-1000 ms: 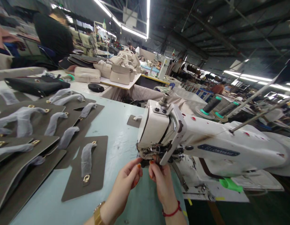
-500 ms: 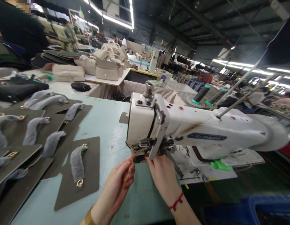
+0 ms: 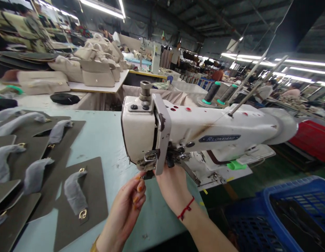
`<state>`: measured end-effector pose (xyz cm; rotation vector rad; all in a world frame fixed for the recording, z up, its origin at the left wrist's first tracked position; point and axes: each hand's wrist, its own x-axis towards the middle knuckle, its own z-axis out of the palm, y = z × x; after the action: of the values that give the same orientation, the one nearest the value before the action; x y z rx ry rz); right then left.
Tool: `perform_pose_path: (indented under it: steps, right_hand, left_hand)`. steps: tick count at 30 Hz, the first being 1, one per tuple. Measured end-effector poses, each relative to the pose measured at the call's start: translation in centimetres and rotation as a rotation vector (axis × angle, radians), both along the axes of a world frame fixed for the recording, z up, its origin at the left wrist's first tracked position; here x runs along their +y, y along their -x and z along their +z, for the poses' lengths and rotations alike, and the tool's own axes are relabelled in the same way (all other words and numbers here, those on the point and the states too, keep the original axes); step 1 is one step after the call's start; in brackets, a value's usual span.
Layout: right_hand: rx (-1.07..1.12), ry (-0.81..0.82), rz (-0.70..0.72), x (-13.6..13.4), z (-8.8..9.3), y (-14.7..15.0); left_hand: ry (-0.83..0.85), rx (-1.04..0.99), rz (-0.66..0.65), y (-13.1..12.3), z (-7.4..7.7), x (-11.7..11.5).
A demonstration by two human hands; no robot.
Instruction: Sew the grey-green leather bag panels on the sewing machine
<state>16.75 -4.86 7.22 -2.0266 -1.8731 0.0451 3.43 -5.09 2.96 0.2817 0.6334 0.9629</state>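
A white sewing machine (image 3: 193, 122) stands on a pale blue-green table (image 3: 99, 133), its head directly above my hands. My left hand (image 3: 129, 199) is closed in a pinch just left of the needle area, with the fingertips at a small dark piece (image 3: 148, 175) under the machine head. What exactly the pinch holds is too small to make out. My right hand (image 3: 174, 187) reaches in beneath the machine arm from the right, and its fingers are hidden behind the presser parts. Left of my hands lies a dark grey-brown panel (image 3: 95, 196) with a wrapped handle (image 3: 74, 192) on gold buckles.
More dark panels with wrapped handles (image 3: 36, 173) overlap at the left. Beige bags (image 3: 98, 73) are piled on a table behind. Thread cones (image 3: 212, 91) stand behind the machine. A blue basket (image 3: 267, 196) is at lower right, with a red crate (image 3: 311, 141) beyond.
My view has turned to the right, so the machine and panels sit further left and more of the blue basket shows. Both hands stay at the needle area in nearly the same pose.
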Motion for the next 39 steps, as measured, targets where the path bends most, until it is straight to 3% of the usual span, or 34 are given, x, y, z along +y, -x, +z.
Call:
perform_pose_path:
  steps: [7,16,23,27,31,35,37,39]
  right_hand:
    - [-0.213,0.096,-0.042,-1.5,-0.9,1.2]
    - [-0.074,-0.073,-0.098,-2.2,-4.6,1.4]
    - [0.087,-0.145,-0.174,-2.0,-4.6,1.4]
    - [0.187,-0.209,-0.12,-3.9,-4.4,0.5]
    - [0.169,-0.098,-0.064,-7.1,-7.2,-0.5]
    - [-0.009,0.079,-0.011,-8.0,-11.1,-0.8]
    - [-0.035,0.013,0.048,-7.3,-11.2,-1.1]
    - [0.011,-0.141,0.139,-6.0,-9.6,-1.6]
  left_hand:
    - [-0.016,-0.039,-0.029,0.2,-0.1,0.0]
    - [-0.001,-0.069,-0.018,0.3,-0.1,-0.3]
    - [-0.036,-0.121,-0.025,0.4,-0.1,-0.5]
    - [-0.038,-0.086,-0.027,0.4,-0.2,-0.5]
    - [-0.083,0.051,0.007,0.7,-0.4,-0.6]
    - [-0.183,0.366,0.132,2.3,-2.7,-0.9]
    - [-0.223,0.566,0.159,3.8,-4.9,-1.1]
    - [-0.291,0.777,0.114,5.2,-7.5,-1.4]
